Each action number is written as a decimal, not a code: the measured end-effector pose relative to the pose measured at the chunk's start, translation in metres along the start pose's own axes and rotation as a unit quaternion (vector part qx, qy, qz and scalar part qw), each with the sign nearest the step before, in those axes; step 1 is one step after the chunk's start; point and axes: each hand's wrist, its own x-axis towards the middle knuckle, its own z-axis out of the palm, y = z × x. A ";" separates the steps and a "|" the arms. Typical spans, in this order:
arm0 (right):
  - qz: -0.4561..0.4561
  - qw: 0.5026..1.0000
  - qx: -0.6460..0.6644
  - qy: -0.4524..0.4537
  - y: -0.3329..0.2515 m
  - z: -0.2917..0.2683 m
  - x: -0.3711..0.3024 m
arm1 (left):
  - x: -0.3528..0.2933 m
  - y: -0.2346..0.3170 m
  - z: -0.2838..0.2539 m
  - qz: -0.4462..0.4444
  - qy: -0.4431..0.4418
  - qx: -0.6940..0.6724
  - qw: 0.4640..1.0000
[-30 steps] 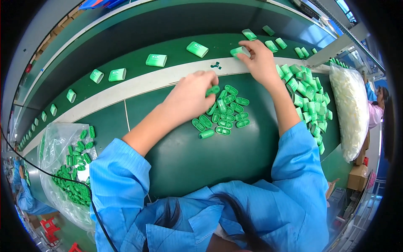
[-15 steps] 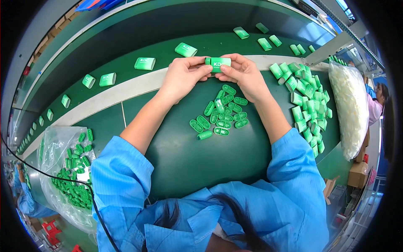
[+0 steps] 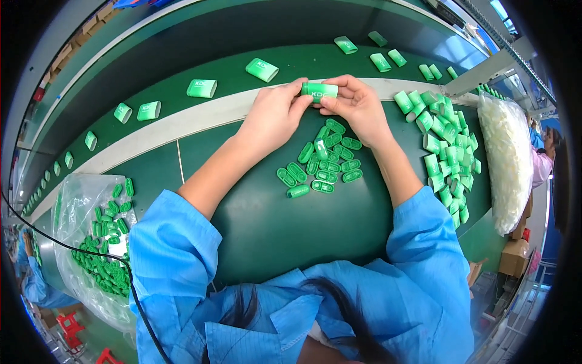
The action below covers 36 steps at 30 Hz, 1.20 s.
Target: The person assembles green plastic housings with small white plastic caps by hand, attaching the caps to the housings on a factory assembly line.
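Note:
Before me, both hands hold a small green-and-white flattened plastic sleeve [image 3: 320, 91] above the table's far edge. My left hand [image 3: 271, 115] closes on its left end with thumb and fingers. At the right end, my right hand [image 3: 359, 110] pinches it, thumb below and fingers behind. The sleeve's left end looks solid green; whether an end cap sits fully in it is hidden by my fingers. Just below the hands lies a loose cluster of green oval end caps [image 3: 326, 173].
A pile of green-white sleeves [image 3: 450, 151] lies on the right, beside a clear bag of pale parts [image 3: 504, 161]. An open plastic bag [image 3: 66, 212] of green caps is at left. Sleeves stand along the green belt [image 3: 173, 100] beyond a pale rail. A black cable [image 3: 73, 247] crosses the left side.
The green cap at the sleeve's left end, distinct from it before, now appears flush with it. My left fingers press closer. Sleeves on the belt have shifted slightly left.

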 end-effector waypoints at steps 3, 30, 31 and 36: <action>-0.007 1.000 -0.027 0.007 -0.004 0.002 -0.002 | -0.002 0.002 0.001 0.070 0.033 0.091 0.993; -0.118 0.695 -0.700 0.111 0.012 -0.068 0.108 | -0.024 0.003 0.011 0.338 -0.140 0.259 0.894; -0.129 0.697 -0.696 0.111 0.011 -0.074 0.101 | -0.016 0.003 0.005 0.330 -0.145 0.259 0.896; -0.175 0.656 -0.726 0.104 0.002 -0.093 0.067 | 0.012 -0.011 -0.004 0.265 0.058 0.092 0.958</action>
